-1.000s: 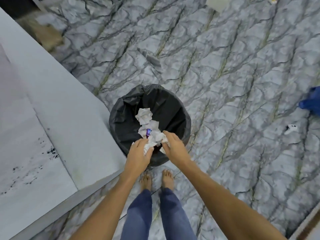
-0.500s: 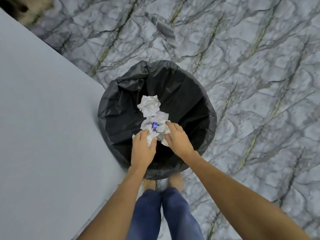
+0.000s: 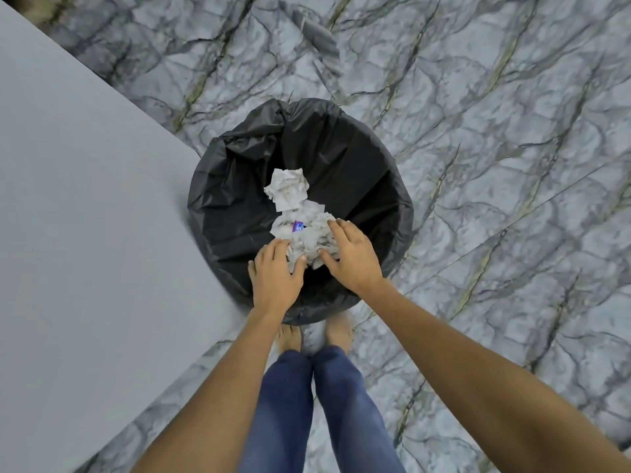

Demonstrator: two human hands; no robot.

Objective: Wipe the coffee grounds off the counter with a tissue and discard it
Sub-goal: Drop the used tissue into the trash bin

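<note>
A: Holding the tissue (image 3: 309,245) over the bin (image 3: 358,158), frame centre?
B: Yes, I see left hand (image 3: 277,274) and right hand (image 3: 353,256) pinching it between them, directly above the liner.

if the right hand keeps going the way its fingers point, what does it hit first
Most likely the crumpled tissue that the right hand already touches over the black-lined bin; beyond it, the other tissue wad, though depth is unclear.
</note>
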